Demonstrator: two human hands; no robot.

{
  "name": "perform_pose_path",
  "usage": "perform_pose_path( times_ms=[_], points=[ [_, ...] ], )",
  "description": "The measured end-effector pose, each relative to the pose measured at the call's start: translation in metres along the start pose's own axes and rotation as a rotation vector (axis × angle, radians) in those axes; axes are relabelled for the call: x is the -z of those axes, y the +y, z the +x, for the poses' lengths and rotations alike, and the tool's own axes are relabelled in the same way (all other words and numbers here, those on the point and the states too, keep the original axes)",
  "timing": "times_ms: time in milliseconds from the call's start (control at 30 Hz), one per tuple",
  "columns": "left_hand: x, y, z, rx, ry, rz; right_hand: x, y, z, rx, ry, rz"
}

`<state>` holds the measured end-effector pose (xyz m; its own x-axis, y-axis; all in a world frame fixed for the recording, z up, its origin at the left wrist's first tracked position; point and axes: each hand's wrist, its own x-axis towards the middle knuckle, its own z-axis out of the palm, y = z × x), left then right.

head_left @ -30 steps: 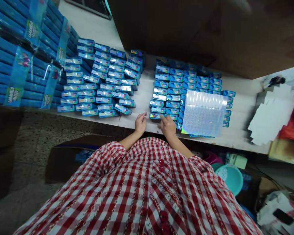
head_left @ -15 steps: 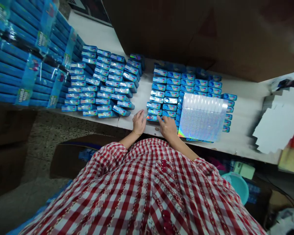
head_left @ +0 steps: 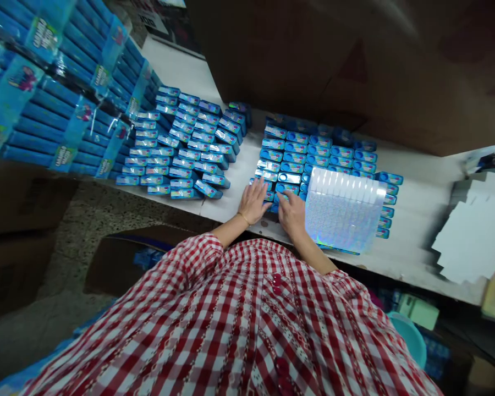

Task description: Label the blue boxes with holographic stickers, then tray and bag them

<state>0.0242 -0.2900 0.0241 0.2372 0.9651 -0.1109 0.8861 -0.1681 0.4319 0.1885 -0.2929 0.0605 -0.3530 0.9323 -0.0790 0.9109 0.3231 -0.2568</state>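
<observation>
A block of small blue packs [head_left: 293, 157] stands in rows on the white table, ends facing up. My left hand [head_left: 252, 203] lies over the near left corner of this block, fingers stretched out and touching the packs. Beside it, my right hand [head_left: 292, 213] rests at the front of the neighbouring column with its fingers apart and partly bent, the fingertips at the packs. Neither hand appears to hold anything. A shiny holographic sheet [head_left: 343, 217] lies over the right part of the block, just right of my right hand, hiding the packs beneath.
More blue packs [head_left: 183, 164] stand in looser rows on the left. Wrapped blue bundles [head_left: 66, 121] are stacked beyond them. A large brown carton [head_left: 313, 60] borders the back. White sheets [head_left: 464, 236] lie to the right; a turquoise basin [head_left: 412, 341] sits below the table [head_left: 416, 220].
My left hand has moved right and forward from the bare table onto the packs. My right hand has shifted slightly right. The camera view has turned a little.
</observation>
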Motion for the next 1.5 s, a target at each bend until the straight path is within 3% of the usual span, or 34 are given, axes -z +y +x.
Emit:
perform_pose_path(
  times_ms=[133,400,533,633,700,867,1000,1100,1233,1333,1500],
  points=[
    [-0.009,0.011,0.023,-0.026,-0.095,0.098,-0.003,0.002,0.023,0.042,0.077,-0.001],
    [-0.01,0.009,0.023,-0.019,-0.122,0.155,-0.022,0.001,0.126,0.025,-0.096,-0.059],
    [-0.015,0.007,0.024,-0.036,-0.091,0.139,-0.02,0.005,0.143,0.035,-0.175,-0.079],
    [-0.012,0.004,0.021,-0.046,-0.076,0.094,-0.004,0.018,0.132,-0.025,-0.071,-0.055],
    [-0.004,0.002,0.019,-0.055,-0.066,0.045,0.011,0.042,0.112,-0.1,0.061,-0.033],
    [0.017,0.02,0.037,-0.114,0.086,-0.099,0.047,0.16,0.022,-0.399,0.377,0.081],
    [0.01,0.075,0.08,-0.333,0.068,-0.173,0.065,0.246,-0.039,-0.573,0.489,0.137],
    [-0.01,0.131,0.114,-0.476,-0.027,-0.124,0.071,0.281,-0.044,-0.53,0.431,0.087],
    [-0.045,0.19,0.148,-0.541,-0.094,-0.007,0.073,0.302,-0.019,-0.396,0.236,-0.021],
    [-0.068,0.211,0.162,-0.523,-0.148,0.061,0.072,0.31,-0.005,-0.314,0.099,-0.102],
    [-0.089,0.216,0.164,-0.45,-0.153,0.105,0.065,0.319,-0.006,-0.218,-0.004,-0.183]
  ],
)
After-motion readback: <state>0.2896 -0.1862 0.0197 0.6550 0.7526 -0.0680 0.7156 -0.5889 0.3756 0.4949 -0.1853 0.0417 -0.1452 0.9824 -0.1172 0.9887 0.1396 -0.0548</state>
